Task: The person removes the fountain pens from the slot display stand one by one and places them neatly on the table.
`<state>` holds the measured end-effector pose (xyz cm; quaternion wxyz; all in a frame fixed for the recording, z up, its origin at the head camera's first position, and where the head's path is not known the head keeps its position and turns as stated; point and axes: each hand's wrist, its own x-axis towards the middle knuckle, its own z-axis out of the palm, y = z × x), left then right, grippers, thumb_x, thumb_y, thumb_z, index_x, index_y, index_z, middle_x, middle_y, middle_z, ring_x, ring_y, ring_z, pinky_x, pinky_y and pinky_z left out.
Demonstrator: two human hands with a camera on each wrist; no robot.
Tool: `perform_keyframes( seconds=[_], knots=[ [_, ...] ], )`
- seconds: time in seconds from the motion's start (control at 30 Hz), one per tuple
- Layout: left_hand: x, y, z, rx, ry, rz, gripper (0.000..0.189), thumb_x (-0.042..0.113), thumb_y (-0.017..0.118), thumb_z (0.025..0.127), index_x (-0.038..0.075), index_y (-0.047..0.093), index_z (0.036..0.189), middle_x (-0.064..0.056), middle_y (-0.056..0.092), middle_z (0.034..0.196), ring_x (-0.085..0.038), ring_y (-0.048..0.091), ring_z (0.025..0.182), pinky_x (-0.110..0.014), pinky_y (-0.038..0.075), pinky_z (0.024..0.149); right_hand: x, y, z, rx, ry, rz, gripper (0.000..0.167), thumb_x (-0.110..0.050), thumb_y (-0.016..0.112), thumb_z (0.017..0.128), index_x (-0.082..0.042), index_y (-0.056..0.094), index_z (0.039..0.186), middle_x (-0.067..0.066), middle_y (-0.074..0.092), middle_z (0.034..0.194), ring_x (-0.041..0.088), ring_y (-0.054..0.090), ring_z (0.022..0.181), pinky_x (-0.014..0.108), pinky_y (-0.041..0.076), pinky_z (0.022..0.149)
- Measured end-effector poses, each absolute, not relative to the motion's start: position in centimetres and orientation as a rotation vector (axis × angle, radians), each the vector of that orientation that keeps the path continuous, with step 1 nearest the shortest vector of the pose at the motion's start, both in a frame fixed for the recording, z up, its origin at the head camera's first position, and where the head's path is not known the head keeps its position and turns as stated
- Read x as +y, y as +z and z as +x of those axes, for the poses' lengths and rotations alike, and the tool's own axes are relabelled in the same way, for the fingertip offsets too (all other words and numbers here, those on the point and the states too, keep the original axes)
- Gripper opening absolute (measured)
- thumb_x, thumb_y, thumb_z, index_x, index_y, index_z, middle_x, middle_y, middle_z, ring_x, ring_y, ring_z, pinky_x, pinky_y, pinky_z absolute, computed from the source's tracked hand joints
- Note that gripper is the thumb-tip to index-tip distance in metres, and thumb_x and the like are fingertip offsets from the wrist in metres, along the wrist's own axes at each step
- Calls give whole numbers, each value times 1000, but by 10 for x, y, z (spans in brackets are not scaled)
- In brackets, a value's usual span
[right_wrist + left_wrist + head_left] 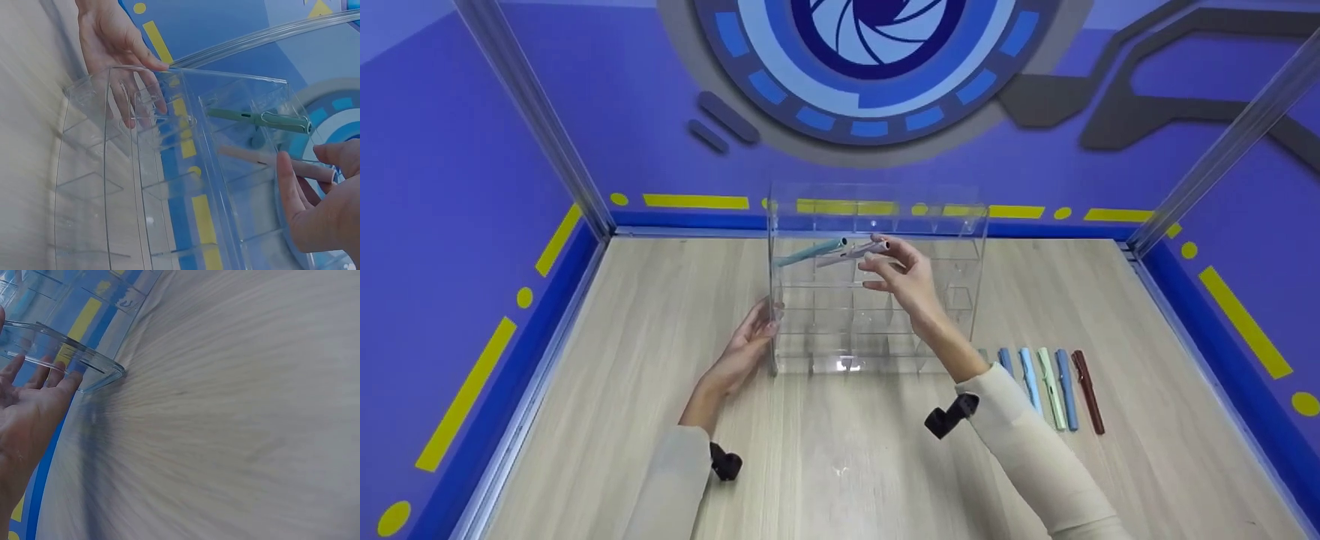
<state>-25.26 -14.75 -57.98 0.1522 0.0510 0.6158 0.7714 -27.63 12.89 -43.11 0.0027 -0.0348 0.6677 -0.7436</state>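
Note:
A clear acrylic display rack (877, 307) with rows of small compartments stands on the table. My left hand (746, 349) rests its fingers along the rack's left side; the left wrist view shows these fingers (70, 382) fairly straight against the panel. In the upper part of the rack, my right hand (911, 285) has its thumb and fingertips around the capped end of a pale pink pen (256, 158). That pen slants with its far end inside the rack. Beside it, a teal pen (814, 251) leans in the upper left compartment, its cap end towards me.
On the table to the right lies a row of several pens, among them a brown pen (1089, 394), a blue pen (1066, 390) and a light green pen (1051, 390). My right sleeve (1027, 442) partly covers the row. Blue printed walls (660, 165) enclose the table.

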Motion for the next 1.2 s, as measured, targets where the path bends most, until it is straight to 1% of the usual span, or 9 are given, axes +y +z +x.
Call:
perform_keyframes(
  seconds=[0.13,0.27,0.47,0.57,0.63,0.77,0.97,1.1,1.2],
  knots=[
    [-146,-581,-251,1766,2212,164,70,26,52,109,18,12,165,-9,16,172,-28,13,161,-47,12,132,122,-432,-276,2100,-2354,-15,32,-5,64,100,2,62,131,6,68,109,13,73,85,27,65,70],
    [-143,-579,-251,1767,2222,166,69,24,52,109,18,12,165,-9,16,173,-28,13,161,-47,11,132,117,-432,-278,2126,-2375,60,25,-8,68,98,-2,66,122,3,68,104,15,72,84,25,63,65],
    [-137,-577,-253,1773,2188,159,73,31,52,108,20,9,166,-8,13,173,-28,11,161,-48,10,133,117,-431,-279,2161,-2393,111,20,-11,68,99,-2,67,117,3,67,100,15,71,81,24,62,61],
    [-137,-578,-252,1773,2173,174,73,30,50,109,19,6,166,-9,10,174,-28,9,161,-49,8,132,118,-431,-278,2161,-2405,124,19,-9,66,100,0,67,117,3,67,98,15,70,81,23,61,61],
    [-139,-579,-252,1774,2169,191,72,30,49,109,19,6,166,-9,9,174,-28,8,161,-49,8,132,119,-431,-277,2150,-2424,122,21,-7,65,100,2,66,118,3,67,97,16,70,83,22,62,63],
    [-144,-579,-251,1775,2190,200,71,28,49,110,18,7,166,-9,10,174,-28,8,162,-49,7,133,121,-431,-274,2124,-2450,87,24,-8,65,101,3,65,123,1,68,98,15,69,86,23,62,66],
    [-148,-578,-249,1771,2191,208,72,26,48,110,17,4,166,-10,6,174,-28,4,162,-49,5,133,126,-429,-265,2162,-2444,20,26,-7,61,103,2,61,128,2,66,104,13,64,91,21,60,72],
    [-147,-579,-250,1772,2186,210,72,26,48,110,17,3,166,-10,6,174,-28,4,162,-48,5,133,132,-426,-261,2197,-2463,-49,27,-4,54,105,1,57,131,4,65,114,14,62,100,23,58,85],
    [-145,-579,-251,1782,2181,205,71,27,48,110,19,5,166,-9,7,174,-28,5,162,-49,5,133,137,-425,-259,2177,-2516,-95,28,-2,50,106,1,52,134,5,63,119,16,62,106,32,57,99]
  ],
)
